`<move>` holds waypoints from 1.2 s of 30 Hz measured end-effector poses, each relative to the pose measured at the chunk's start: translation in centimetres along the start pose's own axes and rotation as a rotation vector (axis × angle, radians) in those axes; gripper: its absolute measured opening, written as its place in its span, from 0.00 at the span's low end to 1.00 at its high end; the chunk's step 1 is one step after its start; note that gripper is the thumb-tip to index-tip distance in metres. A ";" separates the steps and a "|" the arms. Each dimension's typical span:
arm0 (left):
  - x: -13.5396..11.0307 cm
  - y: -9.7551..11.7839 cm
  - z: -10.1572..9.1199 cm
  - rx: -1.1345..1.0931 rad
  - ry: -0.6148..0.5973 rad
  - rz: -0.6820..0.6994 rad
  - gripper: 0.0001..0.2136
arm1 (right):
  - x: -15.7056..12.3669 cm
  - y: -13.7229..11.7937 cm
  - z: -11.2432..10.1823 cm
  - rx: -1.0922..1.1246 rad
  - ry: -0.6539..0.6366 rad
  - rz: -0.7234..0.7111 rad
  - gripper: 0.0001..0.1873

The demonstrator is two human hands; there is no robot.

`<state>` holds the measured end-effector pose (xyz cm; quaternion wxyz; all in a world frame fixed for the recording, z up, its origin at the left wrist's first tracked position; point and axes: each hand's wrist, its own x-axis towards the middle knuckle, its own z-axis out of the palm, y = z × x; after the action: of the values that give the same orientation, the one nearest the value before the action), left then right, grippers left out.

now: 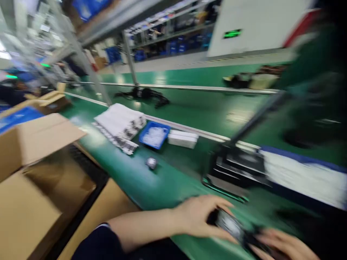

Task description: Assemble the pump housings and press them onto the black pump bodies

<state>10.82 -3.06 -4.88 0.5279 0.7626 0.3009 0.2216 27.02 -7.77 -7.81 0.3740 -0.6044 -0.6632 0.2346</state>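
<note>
The whole view is smeared by motion. My left hand (202,216) lies near the front edge of a green worktable (151,184), its fingers curled round one end of a small black device (233,227) with a pale face. My right hand (284,245) touches the device's other end at the bottom right; its fingers look closed on it. Just beyond my hands a black fixture (235,168) stands on the table.
An open cardboard box (40,169) fills the left side. On the table lie a stack of white sheets (120,121), a blue tray (154,134), a white box (183,139) and a small round part (151,163). A blue-edged white tray (303,173) is at right.
</note>
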 end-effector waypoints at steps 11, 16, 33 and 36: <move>-0.3 0.5 -1.0 -0.035 -0.037 0.045 0.27 | -2.5 -5.4 -8.2 -0.053 0.249 -0.078 0.06; -0.4 0.0 -1.0 -0.012 -0.030 0.097 0.26 | -1.4 -6.3 -6.3 0.059 0.117 -0.237 0.08; -0.3 0.1 -1.3 0.052 -0.023 0.187 0.28 | -1.1 -5.1 -5.8 0.160 -0.024 -0.108 0.07; -0.2 -0.2 -1.3 0.057 -0.017 0.180 0.28 | -1.3 -4.8 -5.4 0.153 0.024 -0.123 0.08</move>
<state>9.76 -2.32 -4.61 0.4867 0.8030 0.2330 0.2531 28.15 -10.54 -1.10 0.4408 -0.5350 -0.6746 0.2537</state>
